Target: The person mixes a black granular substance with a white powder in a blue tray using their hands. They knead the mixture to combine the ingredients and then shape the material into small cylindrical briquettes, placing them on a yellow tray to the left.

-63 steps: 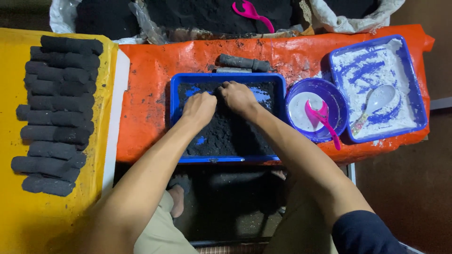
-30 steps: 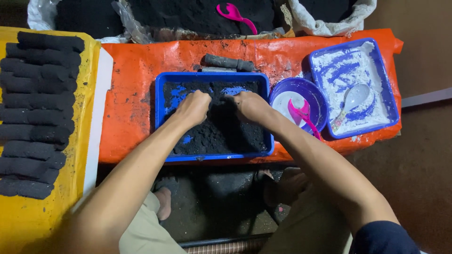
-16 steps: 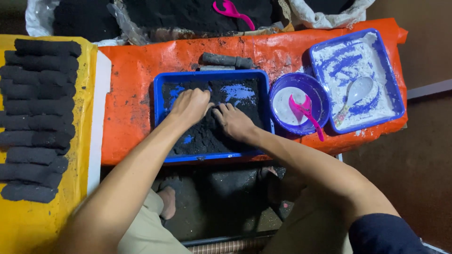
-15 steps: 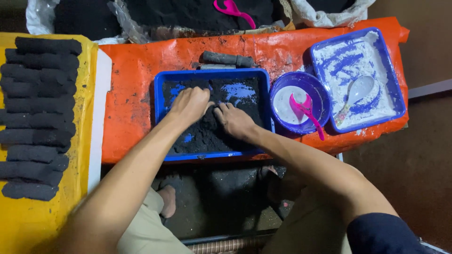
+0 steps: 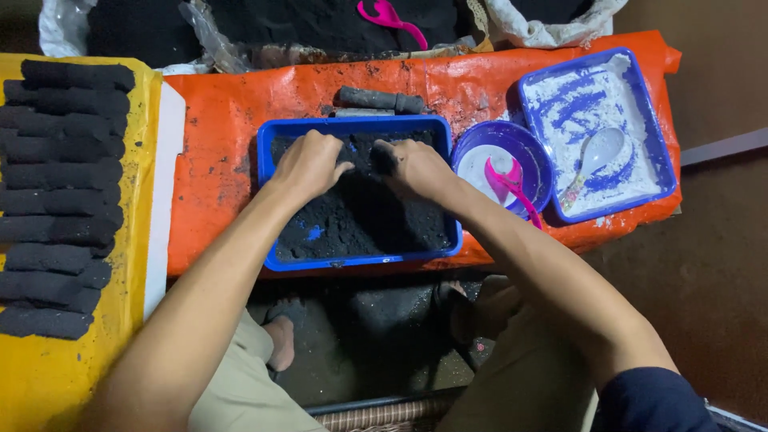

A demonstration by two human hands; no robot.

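Your black powder (image 5: 364, 220) sits heaped in the blue tray (image 5: 276, 260) at the middle of the orange sheet (image 5: 216, 160), close to its near edge so both arms reach in without stretching. Your left hand (image 5: 308, 164) is down in the far-left corner of the tray, fingers curled into the powder, clenched on a pinch of it as far as I can see. Your right hand (image 5: 412, 168) comes in at the far-right part of the tray, fingertips blackened and bent into the same heap; whether it's closed on a lump or just pressing, I cannot tell. The two hands face each other, likely so the mix gets gathered between them. Just behind the tray's far edge lies a dark rolled stick (image 5: 380, 100). Touching the tray's right side is the purple bowl (image 5: 540, 156) with the pink scoop (image 5: 512, 184) in it, handy for your right hand. Further right, at the sheet's right edge, the second blue tray (image 5: 668, 164) holds white powder and a white spoon (image 5: 596, 152). Off to the left, on the yellow sheet (image 5: 48, 376), the finished black sticks (image 5: 60, 200) lie in rows, well apart from the messy work.
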